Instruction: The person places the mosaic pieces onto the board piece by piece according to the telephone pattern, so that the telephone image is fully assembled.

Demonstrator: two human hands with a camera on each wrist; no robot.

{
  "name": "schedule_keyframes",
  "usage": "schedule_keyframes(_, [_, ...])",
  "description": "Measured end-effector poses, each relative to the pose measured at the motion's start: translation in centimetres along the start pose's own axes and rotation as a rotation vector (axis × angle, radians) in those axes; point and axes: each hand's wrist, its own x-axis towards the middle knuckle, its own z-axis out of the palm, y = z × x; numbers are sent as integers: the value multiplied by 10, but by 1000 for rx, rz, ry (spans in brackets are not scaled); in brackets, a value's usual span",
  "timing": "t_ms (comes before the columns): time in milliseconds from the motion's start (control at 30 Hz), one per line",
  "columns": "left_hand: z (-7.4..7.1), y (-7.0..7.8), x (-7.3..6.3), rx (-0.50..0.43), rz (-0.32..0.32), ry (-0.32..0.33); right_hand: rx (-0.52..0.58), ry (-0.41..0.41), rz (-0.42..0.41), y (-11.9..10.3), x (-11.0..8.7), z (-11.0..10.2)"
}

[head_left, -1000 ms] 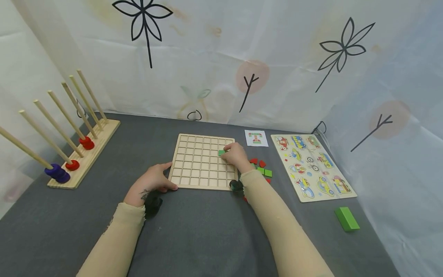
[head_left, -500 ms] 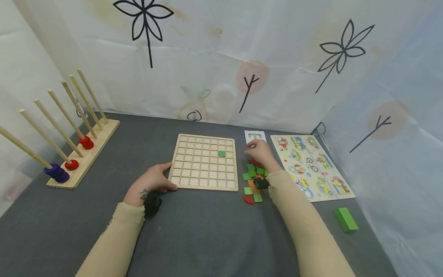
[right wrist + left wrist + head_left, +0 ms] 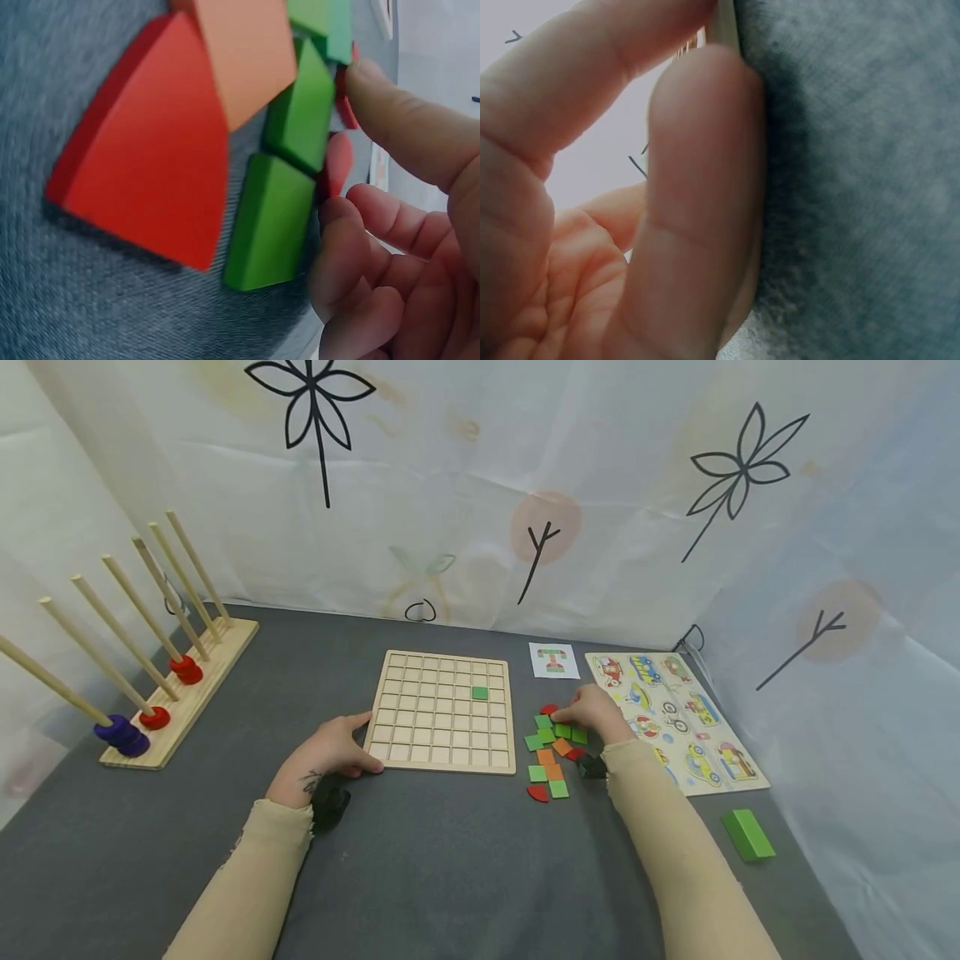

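A wooden grid board [image 3: 442, 760] lies on the dark table, with one green square tile [image 3: 480, 692] in a cell of its right half. My left hand [image 3: 327, 753] rests at the board's near left corner, thumb and index finger touching its edges. Right of the board, my right hand [image 3: 596, 712] reaches over a loose group of tiles. In the right wrist view, its thumb and fingers are apart near a red piece [image 3: 339, 161]. Beside them lie green tiles [image 3: 271, 225], an orange tile [image 3: 244, 56] and a red quarter-round tile [image 3: 154, 154].
A small pattern card [image 3: 553, 661] lies behind the tiles. To the right are a picture puzzle board [image 3: 708, 774] and a green block [image 3: 748, 835]. A wooden peg stand [image 3: 217, 670] with red and purple rings stands at the left. Printed cloth walls the table.
My right hand has let go of the green tile in the grid and moved right, then down to the loose tiles. The left hand stays at the board corner.
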Motion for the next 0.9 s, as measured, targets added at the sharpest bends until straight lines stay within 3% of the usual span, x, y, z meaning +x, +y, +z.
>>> schedule_keyframes(400, [0,0,0,4,3,3,40,-18,-10,5,0,-3])
schedule_keyframes(567, [0,0,0,8,-2,4,3,58,-13,-2,1,-5])
schedule_keyframes(767, [0,1,-1,6,-7,0,125,215,-152,-27,7,3])
schedule_keyframes(900, [0,2,-1,9,-11,1,195,248,-246,-49,13,13])
